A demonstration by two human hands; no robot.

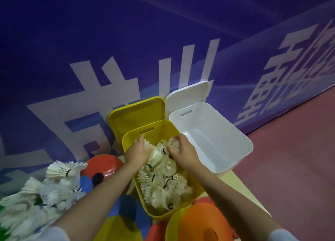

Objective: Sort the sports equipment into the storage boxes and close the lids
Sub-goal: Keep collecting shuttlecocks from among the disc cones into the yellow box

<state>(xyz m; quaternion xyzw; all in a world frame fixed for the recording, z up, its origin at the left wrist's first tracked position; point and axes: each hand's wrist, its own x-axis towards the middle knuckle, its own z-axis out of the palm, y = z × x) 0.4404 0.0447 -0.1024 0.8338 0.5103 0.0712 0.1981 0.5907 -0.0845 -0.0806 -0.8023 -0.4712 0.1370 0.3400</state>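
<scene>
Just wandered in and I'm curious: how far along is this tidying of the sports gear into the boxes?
Partly done. The yellow plastic box already holds many white feather shuttlecocks. Both hands are in it now: the left hand rests on the pile and the right hand grips one. Still left: the loose shuttlecock heap, the coloured disc cones, the empty white plastic box, and both lids, yellow and white, standing open.

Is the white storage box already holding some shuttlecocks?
No, the white storage box is empty inside; the shuttlecocks lie in the yellow box.
</scene>
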